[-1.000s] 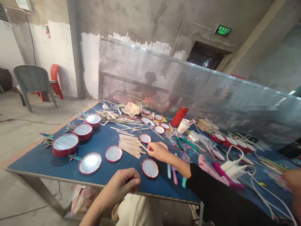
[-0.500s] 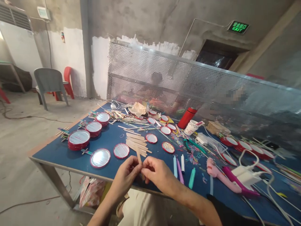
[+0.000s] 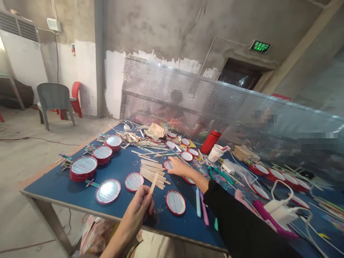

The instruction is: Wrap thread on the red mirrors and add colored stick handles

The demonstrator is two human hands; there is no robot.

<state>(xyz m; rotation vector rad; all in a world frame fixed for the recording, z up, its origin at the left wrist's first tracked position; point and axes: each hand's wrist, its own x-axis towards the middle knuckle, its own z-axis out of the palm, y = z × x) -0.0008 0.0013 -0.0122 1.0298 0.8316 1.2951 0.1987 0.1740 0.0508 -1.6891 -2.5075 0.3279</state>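
Note:
My left hand [image 3: 143, 202], near the table's front edge, pinches a wooden craft stick [image 3: 153, 182] that points up and away. My right hand [image 3: 178, 166] is stretched forward across the table, its fingers closing on the right edge of a small red-rimmed round disc [image 3: 167, 165]. Between the hands lie several loose craft sticks [image 3: 152, 168] in a row. Nearer to me is another red-rimmed disc [image 3: 175, 202] with a pale striped face. To the left are a similar disc [image 3: 134, 182] and a shiny one [image 3: 108, 191] with a short stick handle.
Stacked discs [image 3: 83, 168] stand at the left edge. Coloured pens [image 3: 198, 202] lie below my right forearm. Behind are a red flask [image 3: 211, 142], a paper cup [image 3: 215, 153] and scattered sticks. A white charger with cables [image 3: 282, 204] occupies the right side. A perforated metal screen [image 3: 188, 95] borders the back.
My right hand has left my left hand and reached forward to a disc. The near disc now shows where my hands were. My left hand still holds the stick.

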